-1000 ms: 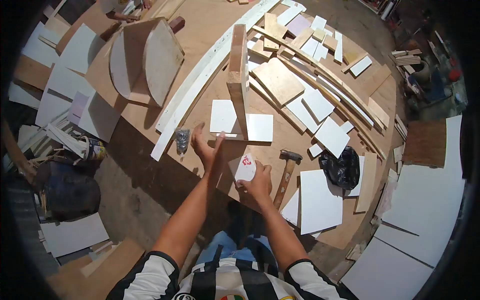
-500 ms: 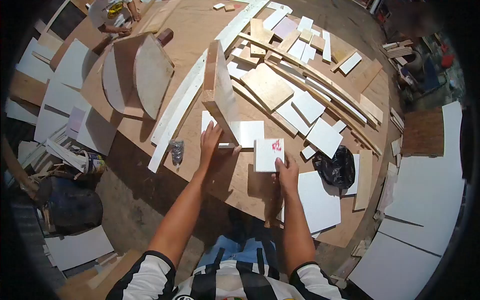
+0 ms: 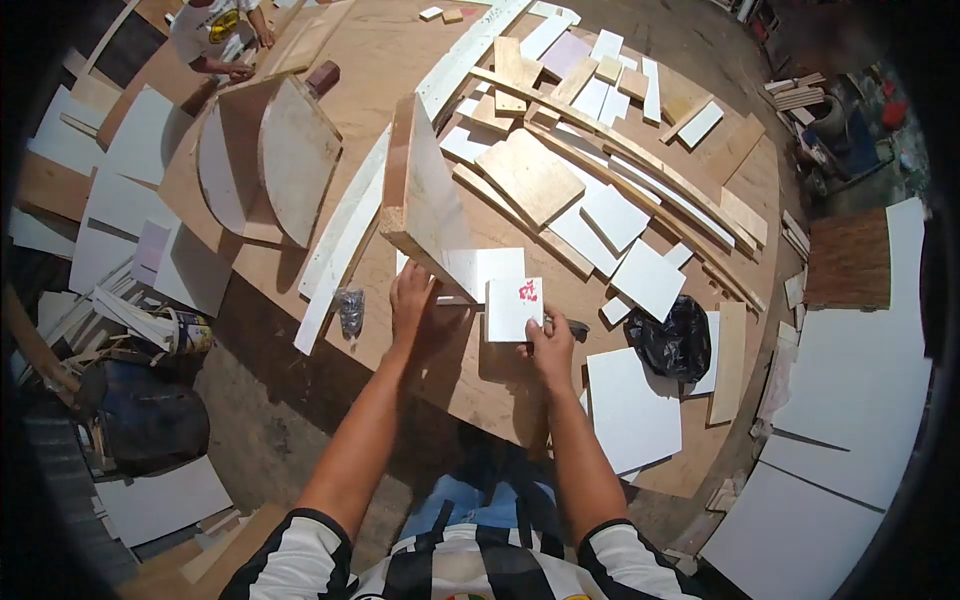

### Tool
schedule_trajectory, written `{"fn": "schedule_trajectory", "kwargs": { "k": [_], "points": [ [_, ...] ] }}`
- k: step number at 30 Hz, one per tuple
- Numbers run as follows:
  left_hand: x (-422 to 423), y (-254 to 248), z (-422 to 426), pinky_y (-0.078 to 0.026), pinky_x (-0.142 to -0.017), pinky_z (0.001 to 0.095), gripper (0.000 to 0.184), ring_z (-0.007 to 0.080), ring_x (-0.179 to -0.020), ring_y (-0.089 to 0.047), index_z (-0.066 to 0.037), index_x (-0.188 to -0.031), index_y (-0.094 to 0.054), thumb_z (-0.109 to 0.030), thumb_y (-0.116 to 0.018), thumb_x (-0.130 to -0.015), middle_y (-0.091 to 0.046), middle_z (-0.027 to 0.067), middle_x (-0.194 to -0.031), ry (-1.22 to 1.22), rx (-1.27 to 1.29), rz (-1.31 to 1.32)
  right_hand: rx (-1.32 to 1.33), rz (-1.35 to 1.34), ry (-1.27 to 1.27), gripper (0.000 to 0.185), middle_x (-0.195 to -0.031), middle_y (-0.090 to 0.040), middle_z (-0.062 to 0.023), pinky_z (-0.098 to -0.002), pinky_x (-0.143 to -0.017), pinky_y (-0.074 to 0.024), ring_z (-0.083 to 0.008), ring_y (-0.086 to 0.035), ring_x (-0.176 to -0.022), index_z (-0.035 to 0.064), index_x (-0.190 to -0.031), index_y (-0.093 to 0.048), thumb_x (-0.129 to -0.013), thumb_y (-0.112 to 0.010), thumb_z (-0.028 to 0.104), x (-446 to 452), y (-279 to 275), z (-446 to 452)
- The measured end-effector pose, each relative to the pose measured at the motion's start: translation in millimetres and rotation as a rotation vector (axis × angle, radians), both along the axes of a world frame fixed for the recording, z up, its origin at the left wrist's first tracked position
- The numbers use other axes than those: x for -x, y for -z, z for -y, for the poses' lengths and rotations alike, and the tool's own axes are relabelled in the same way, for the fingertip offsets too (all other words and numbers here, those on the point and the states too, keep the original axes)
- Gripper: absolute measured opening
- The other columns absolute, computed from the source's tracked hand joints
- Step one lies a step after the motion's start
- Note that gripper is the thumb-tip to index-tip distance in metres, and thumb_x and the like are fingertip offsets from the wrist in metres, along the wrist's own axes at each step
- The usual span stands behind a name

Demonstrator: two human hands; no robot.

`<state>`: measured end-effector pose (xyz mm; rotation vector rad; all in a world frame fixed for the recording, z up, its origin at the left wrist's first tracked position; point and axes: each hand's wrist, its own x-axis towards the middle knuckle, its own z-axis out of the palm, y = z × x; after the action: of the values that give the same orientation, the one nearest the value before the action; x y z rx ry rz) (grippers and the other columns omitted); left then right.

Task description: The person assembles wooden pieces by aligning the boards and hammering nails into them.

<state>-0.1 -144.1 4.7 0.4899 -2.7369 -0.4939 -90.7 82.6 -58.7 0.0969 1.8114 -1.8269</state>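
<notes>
My right hand (image 3: 551, 345) grips a small white square board (image 3: 508, 318) with a red mark on its face, thumb in front. The board is raised at the right of the foot of an upright wooden panel (image 3: 425, 205). At that panel's lower end is my left hand (image 3: 410, 300), fingers curled against its left side; part of the grip is hidden. Beneath the panel lies a flat white board (image 3: 500, 262), which shows on both sides of it. A small dark object (image 3: 578, 330) sits just beyond my right fingers, its kind unclear.
Wood offcuts (image 3: 530, 175) and long curved strips (image 3: 620, 135) cover the table's right side. A black plastic bag (image 3: 672, 340) lies nearer, a small clear bag (image 3: 350, 313) at left. A curved wooden assembly (image 3: 270, 165) stands at far left, near another person (image 3: 215, 35).
My right hand has brought the small white board left, closer to the upright panel. The panel leans further left at its top, and my left hand has shifted slightly left and down.
</notes>
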Motion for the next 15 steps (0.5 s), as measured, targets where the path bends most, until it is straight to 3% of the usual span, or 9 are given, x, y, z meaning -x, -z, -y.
{"fn": "schedule_trajectory", "kwargs": {
  "k": [5, 7, 8, 10, 11, 13, 14, 15],
  "points": [
    [7, -8, 0, -0.031, -0.110, 0.0642, 0.073, 0.0437, -0.132, -0.047, -0.005, -0.125, -0.062, -0.042, -0.092, -0.070, -0.056, 0.0229, -0.127, -0.012, 0.069, 0.031, -0.118, -0.011, -0.015, 0.044, -0.110, -0.070, -0.0156, -0.0251, -0.049, -0.0509, -0.0147, -0.067, -0.066, 0.0025, -0.142, -0.057, -0.100, -0.065, 0.013, -21, 29, -15],
    [22, -37, -15, -0.032, -0.109, 0.0655, 0.054, 0.0407, -0.122, -0.056, -0.004, -0.115, -0.066, -0.038, -0.087, -0.078, -0.065, 0.0191, -0.117, -0.026, -0.133, -0.157, -0.216, -0.062, -0.068, 0.041, -0.113, -0.073, -0.0187, -0.0327, -0.065, -0.0579, -0.0232, -0.073, -0.080, 0.0050, -0.138, -0.063, -0.099, -0.065, 0.018, -29, 33, -18],
    [23, -35, -17, -0.032, -0.109, 0.0655, 0.054, 0.0407, -0.122, -0.056, -0.004, -0.115, -0.066, -0.038, -0.087, -0.078, -0.065, 0.0191, -0.117, -0.026, -0.133, -0.157, -0.216, -0.062, -0.068, 0.041, -0.113, -0.073, -0.0187, -0.0327, -0.065, -0.0579, -0.0232, -0.073, -0.080, 0.0050, -0.138, -0.063, -0.099, -0.065, 0.018, -32, 40, -21],
    [26, -33, -20, -0.033, -0.109, 0.0653, 0.035, 0.0366, -0.112, -0.064, -0.003, -0.107, -0.067, -0.027, -0.081, -0.085, -0.071, 0.0143, -0.106, -0.033, -0.042, -0.193, -0.373, -0.267, -0.189, 0.045, -0.114, -0.073, -0.0240, -0.0410, -0.087, -0.0570, -0.0334, -0.074, -0.099, 0.0049, -0.138, -0.064, -0.097, -0.068, 0.024, -34, 53, -22],
    [26, -33, -22, -0.033, -0.109, 0.0653, 0.035, 0.0366, -0.112, -0.064, -0.003, -0.107, -0.067, -0.027, -0.081, -0.085, -0.071, 0.0143, -0.106, -0.031, -0.042, -0.194, -0.373, -0.267, -0.187, 0.045, -0.114, -0.073, -0.0240, -0.0410, -0.087, -0.0570, -0.0334, -0.074, -0.099, 0.0049, -0.138, -0.064, -0.097, -0.068, 0.024, -35, 59, -25],
    [24, -35, -26, -0.035, -0.109, 0.0651, 0.023, 0.0338, -0.100, -0.069, -0.004, -0.105, -0.068, -0.018, -0.076, -0.089, -0.073, 0.0121, -0.095, -0.030, -0.034, -0.287, -0.396, -0.286, -0.205, 0.046, -0.116, -0.072, -0.0265, -0.0461, -0.100, -0.0508, -0.0412, -0.068, -0.113, 0.0062, -0.135, -0.066, -0.095, -0.069, 0.028, -35, 40, -26],
    [22, -30, -24, -0.035, -0.109, 0.0651, 0.023, 0.0338, -0.100, -0.069, -0.004, -0.105, -0.068, -0.018, -0.076, -0.089, -0.073, 0.0121, -0.095, -0.029, -0.034, -0.288, -0.396, -0.287, -0.205, 0.046, -0.116, -0.072, -0.0265, -0.0461, -0.100, -0.0508, -0.0412, -0.068, -0.113, 0.0062, -0.135, -0.066, -0.095, -0.069, 0.028, -34, 33, -28],
    [22, -24, -20, -0.041, -0.103, 0.0616, 0.019, 0.0352, -0.090, -0.069, -0.004, -0.104, -0.068, -0.014, -0.076, -0.090, -0.073, 0.0133, -0.092, -0.013, 0.001, -0.358, -0.493, -0.310, -0.269, 0.045, -0.116, -0.073, -0.0250, -0.0449, -0.095, -0.0533, -0.0380, -0.071, -0.107, 0.0036, -0.133, -0.066, -0.094, -0.070, 0.027, -33, 27, -30]
  ]
}}
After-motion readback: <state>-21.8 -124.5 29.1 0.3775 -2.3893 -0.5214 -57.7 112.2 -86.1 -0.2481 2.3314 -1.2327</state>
